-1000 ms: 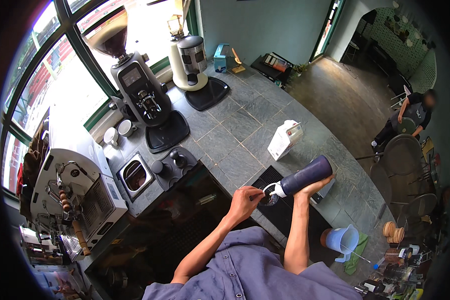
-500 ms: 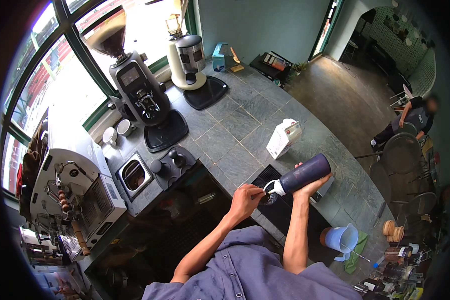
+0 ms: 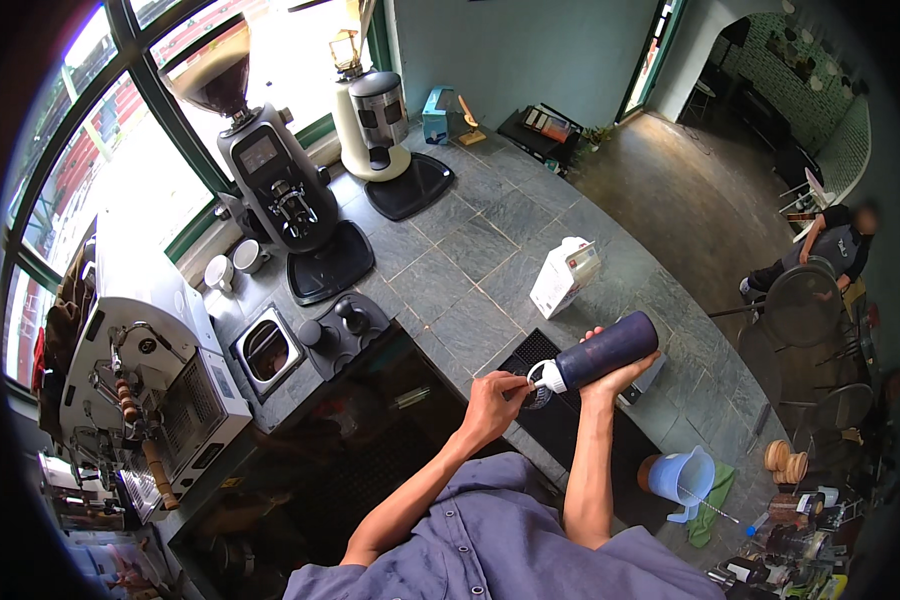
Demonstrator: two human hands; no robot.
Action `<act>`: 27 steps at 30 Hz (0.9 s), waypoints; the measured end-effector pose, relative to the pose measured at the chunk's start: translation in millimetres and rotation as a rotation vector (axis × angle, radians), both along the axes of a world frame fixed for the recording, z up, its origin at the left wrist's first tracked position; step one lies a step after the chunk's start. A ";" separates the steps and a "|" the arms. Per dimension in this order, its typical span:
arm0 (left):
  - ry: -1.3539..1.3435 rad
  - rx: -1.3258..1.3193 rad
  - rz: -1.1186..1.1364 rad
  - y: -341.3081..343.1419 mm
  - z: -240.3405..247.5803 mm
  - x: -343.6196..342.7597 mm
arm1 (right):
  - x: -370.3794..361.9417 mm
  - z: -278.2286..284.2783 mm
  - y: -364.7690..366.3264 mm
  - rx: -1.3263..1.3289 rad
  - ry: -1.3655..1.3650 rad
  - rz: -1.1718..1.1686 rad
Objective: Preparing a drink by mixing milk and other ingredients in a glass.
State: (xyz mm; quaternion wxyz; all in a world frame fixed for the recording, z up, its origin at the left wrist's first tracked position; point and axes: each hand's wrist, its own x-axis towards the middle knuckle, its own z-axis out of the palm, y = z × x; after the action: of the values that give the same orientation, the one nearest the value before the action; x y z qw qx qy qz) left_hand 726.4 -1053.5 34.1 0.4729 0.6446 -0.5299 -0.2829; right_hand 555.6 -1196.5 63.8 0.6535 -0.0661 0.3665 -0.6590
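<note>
My right hand (image 3: 625, 378) is wrapped round a dark purple squeeze bottle (image 3: 610, 348) from below, holding it tilted with its top to the left and slightly down. A white nozzle cap (image 3: 548, 377) with a loop-like strap closes that end. The fingers of my left hand (image 3: 494, 404) are pinched together at the nozzle's tip; what lies between them is too small to make out. Beneath the nozzle is a black drip mat (image 3: 535, 345), with a small round metal or glass thing (image 3: 540, 398) partly hidden by my fingers.
A white carton (image 3: 563, 277) stands beyond the bottle. Near my right arm are a blue pitcher (image 3: 683, 477) and green cloth (image 3: 712, 508). Two grinders (image 3: 282, 180), a tamper stand (image 3: 342, 328) and an espresso machine (image 3: 155, 365) stand left. A person (image 3: 832, 248) sits far right.
The bottle and my right hand have shifted slightly left and down. My left hand stays pinched at the nozzle. The seated person has leaned a little.
</note>
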 end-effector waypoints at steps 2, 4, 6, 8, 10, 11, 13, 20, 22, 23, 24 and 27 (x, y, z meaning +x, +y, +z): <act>0.047 0.019 0.024 1.3 3.6 -3.9 | 1.1 2.1 3.2 0.013 -0.024 -0.024; 0.118 0.007 0.056 2.5 9.6 -6.3 | 1.0 4.5 6.1 0.024 -0.022 -0.050; 0.117 0.022 0.058 3.2 20.2 -7.2 | -2.8 6.7 9.1 0.079 -0.011 -0.085; 0.153 0.019 0.037 3.9 36.7 -7.8 | -12.6 7.4 13.9 0.086 -0.010 -0.145; 0.212 0.070 0.020 6.5 58.0 -10.0 | -28.0 4.5 21.9 0.068 -0.039 -0.090; 0.223 -0.064 -0.002 7.4 68.8 -11.9 | -37.6 1.5 26.8 0.167 -0.159 -0.080; 0.242 -0.195 -0.015 11.6 86.9 -19.5 | -59.7 -8.5 41.0 0.248 -0.270 0.014; 0.353 -0.114 0.231 64.0 70.3 -12.5 | -110.8 -53.5 65.6 0.680 -1.214 0.012; 0.386 -0.066 0.300 88.3 51.0 -9.5 | -115.4 -58.8 62.2 0.714 -1.466 -0.053; 0.385 -0.059 0.332 102.8 42.7 -9.8 | -116.1 -59.7 60.6 0.733 -1.502 -0.142; 0.364 -0.061 0.360 119.8 36.2 -11.2 | -116.6 -59.3 60.5 0.699 -1.467 -0.051; 0.332 0.004 0.417 175.0 24.5 -15.1 | -112.2 -58.4 78.3 0.626 -1.367 0.015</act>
State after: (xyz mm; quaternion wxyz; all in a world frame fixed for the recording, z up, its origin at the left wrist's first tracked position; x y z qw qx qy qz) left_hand 711.2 -878.4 58.7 0.6003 0.6855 -0.3002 -0.2821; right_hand 443.4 -1118.2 5.4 0.7281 0.5443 0.0489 -0.4138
